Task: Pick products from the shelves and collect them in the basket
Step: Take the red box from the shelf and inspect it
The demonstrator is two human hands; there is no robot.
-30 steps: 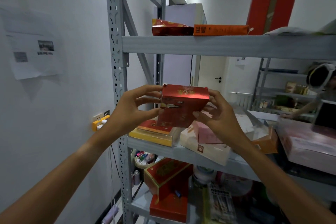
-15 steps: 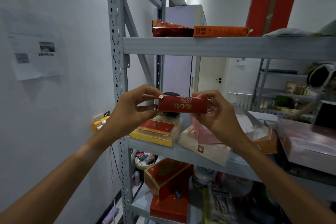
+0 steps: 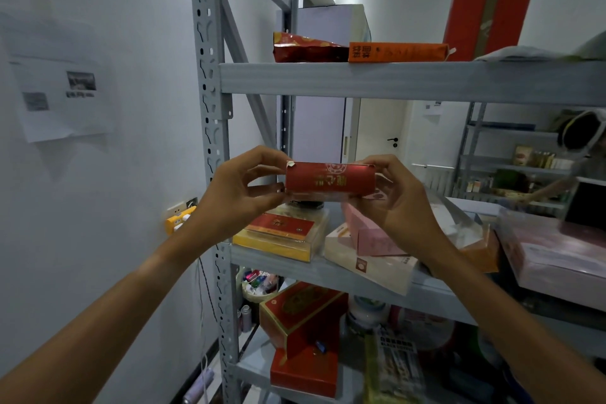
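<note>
Pinching the red box (image 3: 329, 181) by its two short ends, your left hand (image 3: 236, 193) has thumb and fingertips curled onto the left end while your right hand (image 3: 395, 203) grips the right end the same way, so both hands hold the one product between them. A second ago the box showed you its broad printed face, standing tall; you have since rolled it so only the long narrow side with the gold lettering faces you, lying level, and over the last half second it has barely shifted. It hangs in the air in front of the middle shelf (image 3: 282, 261), above the yellow box (image 3: 278, 239) and just left of the pink box (image 3: 370, 236), touching neither as far as can be told. That reads as a check of the pack before committing to it, so the pick itself looks done: the box is off the shelf and fully in your control. The basket is not in view, so the collecting step is not yet done; you will likely need to turn or look down to find it. Another person's arm (image 3: 554, 185) reaches at the far racks, well apart from you.
</note>
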